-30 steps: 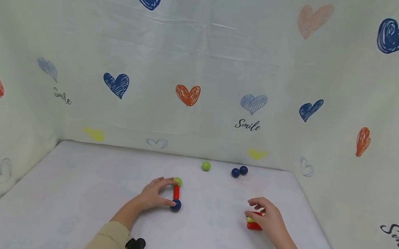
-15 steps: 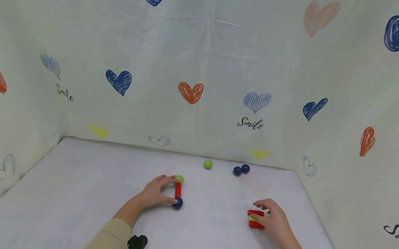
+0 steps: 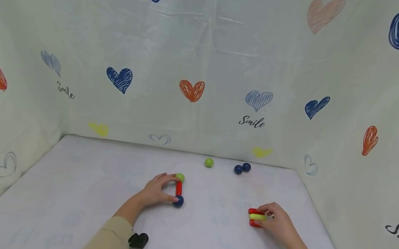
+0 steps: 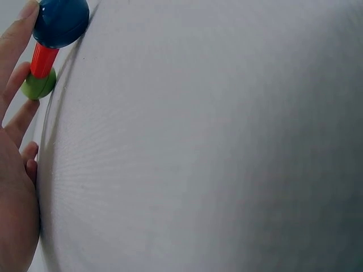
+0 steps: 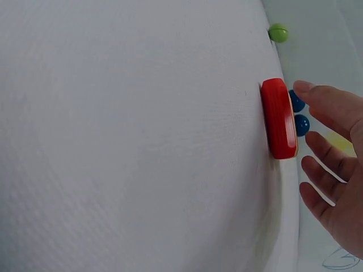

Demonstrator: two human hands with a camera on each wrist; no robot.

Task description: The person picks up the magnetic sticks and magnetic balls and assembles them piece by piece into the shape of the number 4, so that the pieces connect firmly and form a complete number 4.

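Observation:
My left hand (image 3: pixel 155 190) spans a red magnetic building stick (image 3: pixel 179 189) with a green ball (image 3: pixel 180 177) on its far end and a blue ball (image 3: pixel 179 201) on its near end. The thumb presses the blue ball and the fingers touch the green one, pinching the piece lengthwise, as the left wrist view also shows. At the right, my right hand (image 3: pixel 279 225) hovers at a yellow stick (image 3: pixel 257 217) lying between two red sticks (image 5: pixel 278 119). Its thumb and fingers stand apart in the right wrist view, with tips close to the sticks.
Near the table's back edge lie a loose green ball (image 3: pixel 209 163) and two dark blue balls (image 3: pixel 238 169) side by side. A white cloth printed with hearts (image 3: pixel 191 91) rises behind and at both sides of the white table (image 3: pixel 105 196).
The right fingers have come down and closer to the yellow stick, which shows more of its length now. The left hand keeps its hold. The head view has tilted slightly.

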